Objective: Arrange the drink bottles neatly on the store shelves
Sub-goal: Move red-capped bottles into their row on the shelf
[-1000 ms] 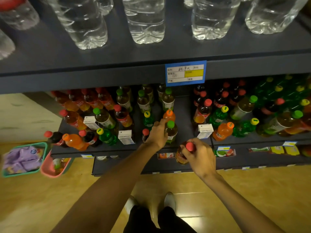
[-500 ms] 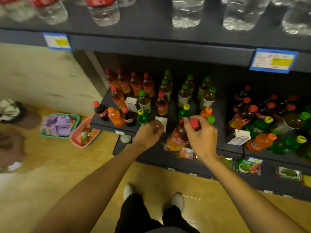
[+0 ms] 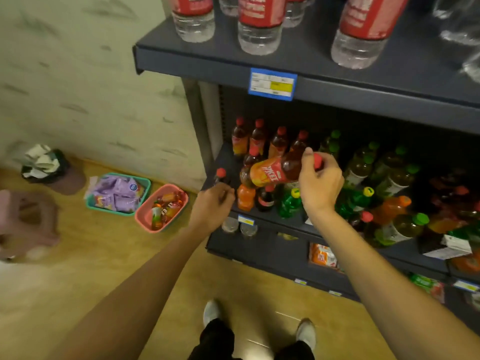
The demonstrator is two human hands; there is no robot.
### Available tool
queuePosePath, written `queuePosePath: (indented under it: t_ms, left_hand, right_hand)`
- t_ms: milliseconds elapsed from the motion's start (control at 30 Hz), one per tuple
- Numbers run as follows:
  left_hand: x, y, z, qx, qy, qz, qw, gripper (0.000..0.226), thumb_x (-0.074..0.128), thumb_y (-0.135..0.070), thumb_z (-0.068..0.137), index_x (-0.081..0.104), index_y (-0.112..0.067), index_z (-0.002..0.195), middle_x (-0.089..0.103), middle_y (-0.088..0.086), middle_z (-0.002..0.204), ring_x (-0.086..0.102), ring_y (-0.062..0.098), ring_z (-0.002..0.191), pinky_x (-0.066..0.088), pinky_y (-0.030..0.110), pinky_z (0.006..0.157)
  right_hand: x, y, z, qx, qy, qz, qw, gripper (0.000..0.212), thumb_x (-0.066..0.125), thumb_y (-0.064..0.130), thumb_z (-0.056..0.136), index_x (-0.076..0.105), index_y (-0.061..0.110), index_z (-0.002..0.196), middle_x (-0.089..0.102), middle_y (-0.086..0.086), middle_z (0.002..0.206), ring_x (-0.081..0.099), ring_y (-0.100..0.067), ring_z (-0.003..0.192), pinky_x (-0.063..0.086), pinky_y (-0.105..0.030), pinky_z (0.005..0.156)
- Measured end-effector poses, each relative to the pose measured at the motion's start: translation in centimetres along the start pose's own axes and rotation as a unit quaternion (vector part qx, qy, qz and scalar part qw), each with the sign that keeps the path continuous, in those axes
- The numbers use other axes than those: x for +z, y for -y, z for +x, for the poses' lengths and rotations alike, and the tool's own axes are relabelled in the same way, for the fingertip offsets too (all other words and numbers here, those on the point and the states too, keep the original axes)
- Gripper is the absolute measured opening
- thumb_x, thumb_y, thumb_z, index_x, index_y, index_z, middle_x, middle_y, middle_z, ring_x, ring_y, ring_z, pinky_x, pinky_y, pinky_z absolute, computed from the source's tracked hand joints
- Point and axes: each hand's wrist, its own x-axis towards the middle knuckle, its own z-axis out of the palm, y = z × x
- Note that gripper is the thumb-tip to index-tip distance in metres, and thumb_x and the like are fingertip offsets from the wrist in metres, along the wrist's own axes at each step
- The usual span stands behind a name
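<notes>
Since the earlier frame, the tea bottle [image 3: 276, 170] has been raised and tipped from near upright to almost horizontal, and the camera has swung left, bringing the end of the shelving and the wall into view.

Head view: the right hand [image 3: 320, 180] grips the tea bottle at its neck, fingers curled round just below the red cap; the bottle's base points left. The bottle is held in the air above the front-left part of the middle shelf [image 3: 270, 218], over an orange soda bottle [image 3: 245, 197] and a dark bottle [image 3: 265, 200] that stand at the shelf's front. The left hand [image 3: 213, 206] is at the shelf's left front corner, fingers curled, next to a dark red-capped bottle [image 3: 221, 175]; whether it holds anything cannot be told. Red-capped tea bottles [image 3: 259, 137] stand in a row at the back; green-capped bottles [image 3: 363, 165] stand to the right. Water bottles [image 3: 259, 29] stand on the upper shelf [image 3: 324, 61]. A pink basket [image 3: 161, 207] and a teal basket [image 3: 118, 194] rest on the floor.
</notes>
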Motion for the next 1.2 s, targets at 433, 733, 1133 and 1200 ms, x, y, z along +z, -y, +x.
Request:
queuePosePath:
  t_ms: [433, 733, 1133, 1200]
  left_hand:
    - [-5.7, 6.8, 5.1, 0.012, 0.011, -0.068, 0.998, 0.012, 0.056, -0.021, 0.091, 0.066, -0.014, 0.094, 0.054, -0.008, 0.060, 0.058, 0.016, 0.065, 0.047, 0.030, 0.065]
    - [-6.5, 9.3, 8.1, 0.001, 0.018, -0.061, 0.998, 0.014, 0.055, -0.022, 0.092, 0.065, -0.013, 0.092, 0.063, 0.001, 0.068, 0.055, 0.012, 0.060, 0.038, 0.017, 0.058]
    - [-5.8, 10.5, 9.3, -0.016, 0.045, -0.065, 0.997, 0.015, 0.054, -0.023, 0.092, 0.064, -0.013, 0.087, 0.064, 0.000, 0.070, 0.058, 0.015, 0.061, 0.043, 0.026, 0.055]
    - [-5.9, 10.7, 9.3, -0.017, 0.047, -0.067, 0.996, 0.015, 0.054, -0.023, 0.093, 0.064, -0.014, 0.087, 0.062, -0.002, 0.069, 0.057, 0.013, 0.061, 0.041, 0.021, 0.054]
  right_hand:
    - [18.6, 1.2, 2.3, -0.001, 0.038, -0.083, 0.996, 0.037, 0.052, 0.062, 0.080, 0.061, 0.026, 0.075, 0.067, 0.000, 0.069, 0.068, -0.021, 0.067, 0.058, -0.043, 0.068]
    - [24.9, -0.9, 5.1, -0.031, 0.158, -0.246, 0.956, 0.031, 0.054, 0.040, 0.094, 0.065, 0.012, 0.098, 0.068, -0.009, 0.095, 0.065, -0.023, 0.091, 0.046, -0.027, 0.073]
    - [31.3, -7.0, 7.2, 0.089, 0.249, -0.249, 0.932, 0.032, 0.069, 0.043, 0.082, 0.064, 0.012, 0.080, 0.069, -0.009, 0.080, 0.068, -0.026, 0.073, 0.058, -0.036, 0.064]
    - [31.6, -7.5, 7.6, 0.097, 0.244, -0.248, 0.932, 0.033, 0.067, 0.044, 0.083, 0.065, 0.012, 0.081, 0.069, -0.009, 0.079, 0.069, -0.026, 0.072, 0.059, -0.038, 0.065]
